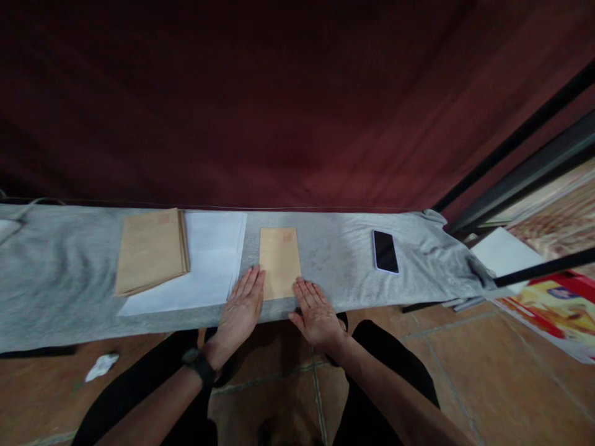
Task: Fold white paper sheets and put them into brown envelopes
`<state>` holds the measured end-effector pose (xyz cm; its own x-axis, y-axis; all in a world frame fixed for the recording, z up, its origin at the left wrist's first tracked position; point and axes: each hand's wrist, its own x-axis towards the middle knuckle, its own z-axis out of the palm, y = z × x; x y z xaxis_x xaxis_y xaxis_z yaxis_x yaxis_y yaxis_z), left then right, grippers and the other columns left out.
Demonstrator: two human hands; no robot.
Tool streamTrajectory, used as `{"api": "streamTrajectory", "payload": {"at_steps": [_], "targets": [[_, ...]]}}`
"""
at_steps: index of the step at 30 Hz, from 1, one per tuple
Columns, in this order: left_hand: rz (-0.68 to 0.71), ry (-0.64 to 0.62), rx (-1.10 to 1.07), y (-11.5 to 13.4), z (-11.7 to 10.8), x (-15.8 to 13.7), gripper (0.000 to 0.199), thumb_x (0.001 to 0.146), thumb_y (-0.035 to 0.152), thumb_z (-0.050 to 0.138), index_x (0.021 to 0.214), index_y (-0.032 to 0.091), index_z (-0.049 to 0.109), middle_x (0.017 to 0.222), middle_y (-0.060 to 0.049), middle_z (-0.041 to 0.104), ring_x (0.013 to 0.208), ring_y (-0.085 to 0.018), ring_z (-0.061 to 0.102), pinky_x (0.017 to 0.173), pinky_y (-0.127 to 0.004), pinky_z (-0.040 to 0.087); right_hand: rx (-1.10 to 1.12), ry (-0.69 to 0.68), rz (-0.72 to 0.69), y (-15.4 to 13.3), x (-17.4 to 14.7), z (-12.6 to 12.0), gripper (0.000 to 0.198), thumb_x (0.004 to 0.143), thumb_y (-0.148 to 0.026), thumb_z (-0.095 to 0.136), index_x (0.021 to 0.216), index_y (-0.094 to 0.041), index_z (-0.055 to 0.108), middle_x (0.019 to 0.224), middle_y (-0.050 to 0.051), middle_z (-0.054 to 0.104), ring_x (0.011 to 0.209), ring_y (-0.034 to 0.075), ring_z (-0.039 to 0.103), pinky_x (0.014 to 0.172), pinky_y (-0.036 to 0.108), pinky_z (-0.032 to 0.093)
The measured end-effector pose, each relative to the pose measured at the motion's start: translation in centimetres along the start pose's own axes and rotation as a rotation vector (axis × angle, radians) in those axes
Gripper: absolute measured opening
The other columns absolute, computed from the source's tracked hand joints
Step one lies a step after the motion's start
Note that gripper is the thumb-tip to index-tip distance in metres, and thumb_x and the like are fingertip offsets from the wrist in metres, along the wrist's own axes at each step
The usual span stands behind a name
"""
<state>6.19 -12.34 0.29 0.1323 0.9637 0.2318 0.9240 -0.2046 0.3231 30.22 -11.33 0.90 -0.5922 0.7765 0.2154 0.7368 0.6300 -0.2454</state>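
A tan paper envelope [280, 263] with faint reddish print at its top right lies flat in front of me. My left hand [242, 302] rests flat at its lower left edge, fingers stretched out, a dark watch on the wrist. At the lower right corner of the envelope, my right hand [318, 314] lies with its fingers extended and touching the edge. To the left, a stack of larger brown envelopes [151, 251] sits partly on white paper sheets [214, 254]. Neither hand grips anything.
Grey cloth [325, 248] covers the narrow table. A phone [385, 251] lies on the right side. Behind hangs a dark red curtain [297, 124]. Black metal bars [525, 167] and a colourful box [558, 310] stand at the right. Crumpled white tissue [101, 367] is on the tiled floor.
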Motion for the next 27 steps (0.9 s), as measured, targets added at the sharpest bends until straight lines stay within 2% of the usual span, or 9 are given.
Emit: {"api": "streamTrajectory", "payload": {"at_steps": [4, 7, 12, 15, 19, 23, 27], "targets": [[0.173, -0.095, -0.106, 1.8, 0.0, 1.7, 0.055, 0.106, 0.036, 0.022, 0.159, 0.020, 0.029, 0.165, -0.008, 0.033, 0.154, -0.019, 0.025, 0.124, -0.042, 0.030, 0.001, 0.048, -0.003, -0.1, 0.0, 0.7, 0.065, 0.103, -0.042, 0.046, 0.157, -0.007, 0.033, 0.161, 0.017, 0.036, 0.151, 0.027, 0.032, 0.125, 0.048, 0.029], [0.305, -0.196, -0.082, 2.6, 0.6, 5.9, 0.058, 0.106, 0.044, 0.022, 0.158, 0.019, 0.030, 0.166, -0.008, 0.031, 0.154, -0.020, 0.024, 0.126, -0.041, 0.025, -0.005, 0.070, -0.012, 0.0, 0.0, 0.9, 0.065, 0.102, -0.040, 0.048, 0.156, -0.007, 0.035, 0.160, 0.017, 0.039, 0.150, 0.027, 0.034, 0.125, 0.047, 0.029], [0.214, -0.240, 0.039, 0.5, 1.9, 15.0, 0.064, 0.104, 0.047, 0.022, 0.156, 0.011, 0.035, 0.165, -0.012, 0.031, 0.155, -0.022, 0.023, 0.127, -0.042, 0.018, -0.023, 0.052, -0.031, 0.2, 0.0, 0.6, 0.069, 0.103, -0.046, 0.047, 0.156, -0.005, 0.032, 0.161, 0.018, 0.035, 0.151, 0.027, 0.033, 0.125, 0.044, 0.030], [0.222, -0.253, 0.075, -1.1, 2.5, 17.4, 0.059, 0.104, 0.046, 0.019, 0.156, 0.022, 0.038, 0.166, -0.004, 0.031, 0.155, -0.020, 0.022, 0.127, -0.043, 0.015, -0.032, 0.057, -0.050, 0.4, -0.2, 0.6, 0.073, 0.102, -0.047, 0.047, 0.159, -0.005, 0.026, 0.163, 0.018, 0.030, 0.152, 0.028, 0.029, 0.126, 0.044, 0.028], [0.328, -0.332, 0.036, -1.8, 2.4, 16.3, 0.058, 0.105, 0.047, 0.017, 0.158, 0.028, 0.032, 0.167, 0.001, 0.029, 0.156, -0.016, 0.017, 0.127, -0.041, 0.010, -0.032, 0.034, -0.070, 0.6, -0.2, 0.8, 0.077, 0.099, -0.039, 0.054, 0.160, -0.006, 0.021, 0.164, 0.018, 0.029, 0.152, 0.029, 0.029, 0.127, 0.045, 0.025], [0.409, -0.442, -0.012, -1.3, 1.2, 13.4, 0.057, 0.106, 0.047, 0.018, 0.159, 0.028, 0.029, 0.168, 0.002, 0.025, 0.156, -0.013, 0.015, 0.127, -0.037, 0.009, -0.029, 0.028, -0.081, 0.7, -0.1, 0.9, 0.077, 0.096, -0.033, 0.058, 0.159, -0.004, 0.024, 0.163, 0.021, 0.031, 0.152, 0.031, 0.029, 0.127, 0.046, 0.024], [0.428, -0.504, -0.049, -0.6, -0.2, 10.2, 0.054, 0.107, 0.042, 0.017, 0.159, 0.029, 0.026, 0.168, 0.002, 0.024, 0.155, -0.010, 0.018, 0.127, -0.033, 0.013, -0.018, 0.027, -0.074, 0.7, -0.2, 1.0, 0.080, 0.095, -0.034, 0.059, 0.159, -0.004, 0.023, 0.163, 0.021, 0.031, 0.152, 0.031, 0.030, 0.126, 0.048, 0.024]]}}
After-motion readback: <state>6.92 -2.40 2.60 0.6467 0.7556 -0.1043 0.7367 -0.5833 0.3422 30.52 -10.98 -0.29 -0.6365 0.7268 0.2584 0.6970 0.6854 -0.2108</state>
